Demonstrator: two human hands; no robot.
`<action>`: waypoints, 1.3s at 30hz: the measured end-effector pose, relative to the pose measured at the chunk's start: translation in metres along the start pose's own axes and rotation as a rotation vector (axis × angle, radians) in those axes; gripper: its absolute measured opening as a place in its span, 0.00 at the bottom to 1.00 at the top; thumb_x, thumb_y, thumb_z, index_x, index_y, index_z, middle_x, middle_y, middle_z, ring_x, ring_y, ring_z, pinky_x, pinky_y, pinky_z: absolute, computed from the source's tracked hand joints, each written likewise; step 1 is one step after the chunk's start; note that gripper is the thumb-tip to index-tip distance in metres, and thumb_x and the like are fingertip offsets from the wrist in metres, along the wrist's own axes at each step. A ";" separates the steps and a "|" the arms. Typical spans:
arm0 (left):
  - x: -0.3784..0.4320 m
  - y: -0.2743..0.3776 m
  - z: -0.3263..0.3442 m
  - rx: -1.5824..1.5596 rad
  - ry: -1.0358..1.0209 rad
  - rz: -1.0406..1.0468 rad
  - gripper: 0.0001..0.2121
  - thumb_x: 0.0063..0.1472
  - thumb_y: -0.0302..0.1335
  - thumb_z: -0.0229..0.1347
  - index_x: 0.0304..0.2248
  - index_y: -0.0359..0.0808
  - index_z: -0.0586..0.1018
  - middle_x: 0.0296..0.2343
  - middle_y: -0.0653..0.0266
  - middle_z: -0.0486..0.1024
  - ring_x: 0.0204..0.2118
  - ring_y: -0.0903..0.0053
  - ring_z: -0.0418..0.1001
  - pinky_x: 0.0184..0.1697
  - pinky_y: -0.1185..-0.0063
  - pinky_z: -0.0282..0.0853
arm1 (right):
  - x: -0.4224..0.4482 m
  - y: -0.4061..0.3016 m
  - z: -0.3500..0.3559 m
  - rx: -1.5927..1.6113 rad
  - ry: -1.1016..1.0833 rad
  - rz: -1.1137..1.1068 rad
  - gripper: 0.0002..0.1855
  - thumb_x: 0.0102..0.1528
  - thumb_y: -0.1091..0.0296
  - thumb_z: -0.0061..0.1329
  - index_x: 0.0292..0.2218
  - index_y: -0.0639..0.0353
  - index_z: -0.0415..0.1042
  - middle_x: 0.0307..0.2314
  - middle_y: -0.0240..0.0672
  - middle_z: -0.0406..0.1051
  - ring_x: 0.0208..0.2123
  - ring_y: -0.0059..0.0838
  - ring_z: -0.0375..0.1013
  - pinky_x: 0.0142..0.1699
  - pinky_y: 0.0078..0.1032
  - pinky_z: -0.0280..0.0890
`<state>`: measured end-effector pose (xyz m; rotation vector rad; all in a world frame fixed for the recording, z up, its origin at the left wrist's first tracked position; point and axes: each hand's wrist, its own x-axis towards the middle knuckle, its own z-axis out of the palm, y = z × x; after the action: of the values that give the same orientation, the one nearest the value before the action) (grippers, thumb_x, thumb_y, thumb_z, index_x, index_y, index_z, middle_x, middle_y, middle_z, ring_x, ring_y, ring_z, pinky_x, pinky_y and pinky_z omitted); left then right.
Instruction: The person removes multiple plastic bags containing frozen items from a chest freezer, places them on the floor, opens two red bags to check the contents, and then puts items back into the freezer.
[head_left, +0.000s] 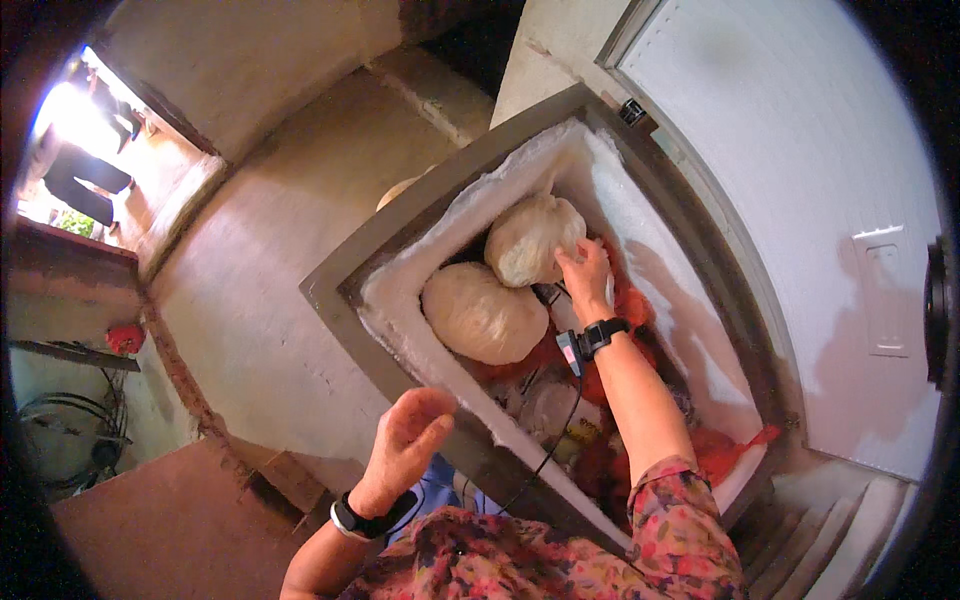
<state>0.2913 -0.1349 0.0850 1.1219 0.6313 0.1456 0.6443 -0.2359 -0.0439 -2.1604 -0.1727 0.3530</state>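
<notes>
A chest freezer (405, 225) stands open before me, its inner walls thick with frost. Two bulky, pale plastic-wrapped bundles lie inside: one farther back (532, 238) and one nearer on the left (484, 313). My right hand (586, 271) reaches in, fingers spread against the right side of the farther bundle; whether it grips the plastic I cannot tell. Around and below the bundles are red plastic bags (712, 454) and other bagged items, partly hidden by my right arm. My left hand (416, 431) is raised near the freezer's front left rim, fingers curled apart and holding nothing.
The freezer's white lid (780, 150) is raised on the right. A thin black cable (559, 442) runs from my right wrist across the front rim. Dark hoses (67, 427) hang at the left, below a red object (125, 340). People's legs (86, 180) show in a bright doorway.
</notes>
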 end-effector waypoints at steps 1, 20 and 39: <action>0.006 0.000 0.006 -0.008 -0.016 0.008 0.10 0.61 0.23 0.54 0.43 0.31 0.72 0.38 0.66 0.74 0.41 0.82 0.70 0.45 0.82 0.65 | 0.017 -0.004 -0.009 -0.128 0.062 -0.107 0.34 0.49 0.56 0.57 0.50 0.70 0.63 0.43 0.45 0.69 0.46 0.41 0.67 0.51 0.37 0.62; -0.045 -0.040 -0.017 -0.044 0.066 -0.033 0.14 0.64 0.29 0.53 0.46 0.31 0.70 0.40 0.67 0.72 0.44 0.83 0.67 0.49 0.81 0.65 | 0.101 -0.017 0.025 0.204 -0.357 0.311 0.21 0.61 0.45 0.41 0.31 0.56 0.67 0.21 0.30 0.67 0.14 0.26 0.63 0.17 0.26 0.58; -0.062 -0.042 -0.001 0.036 -0.001 0.153 0.14 0.64 0.31 0.52 0.45 0.31 0.71 0.39 0.66 0.74 0.43 0.81 0.69 0.48 0.78 0.67 | -0.109 -0.114 -0.107 0.762 -0.478 0.161 0.31 0.63 0.38 0.32 0.14 0.47 0.48 0.11 0.24 0.47 0.09 0.19 0.45 0.17 0.21 0.47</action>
<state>0.2322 -0.1788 0.0726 1.2050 0.5485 0.2653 0.5753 -0.2810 0.1278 -1.3143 -0.1050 0.8718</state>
